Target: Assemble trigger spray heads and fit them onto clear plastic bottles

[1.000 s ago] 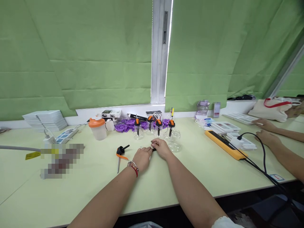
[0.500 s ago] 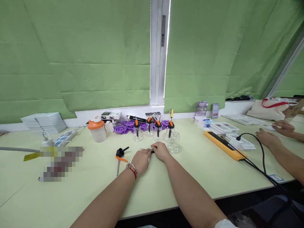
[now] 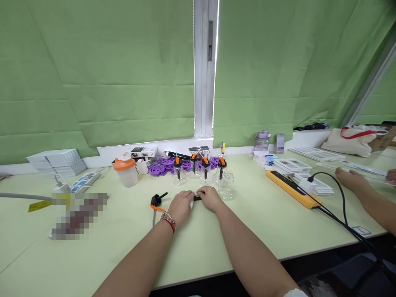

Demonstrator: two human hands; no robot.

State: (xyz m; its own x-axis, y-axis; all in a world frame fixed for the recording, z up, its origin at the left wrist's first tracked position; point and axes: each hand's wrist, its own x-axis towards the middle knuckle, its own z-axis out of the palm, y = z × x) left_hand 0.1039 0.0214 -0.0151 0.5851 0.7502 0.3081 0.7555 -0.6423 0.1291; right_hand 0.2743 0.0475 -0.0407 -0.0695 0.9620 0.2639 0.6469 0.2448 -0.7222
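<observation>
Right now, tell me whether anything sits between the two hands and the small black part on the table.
Nothing visible does. The left hand and right hand both touch the small black part lying between their fingertips.

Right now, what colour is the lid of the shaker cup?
Orange: the lid tops a whitish shaker cup, seen in the head view.

The row of small glass jars (image 3: 199, 173) stands close behind both hands and blocks the way forward. Left of the jars, an orange-black tool (image 3: 157, 203) lies in the way. In front of the jars, toward the table (image 3: 216, 243) edge, the surface is free for passing.
</observation>
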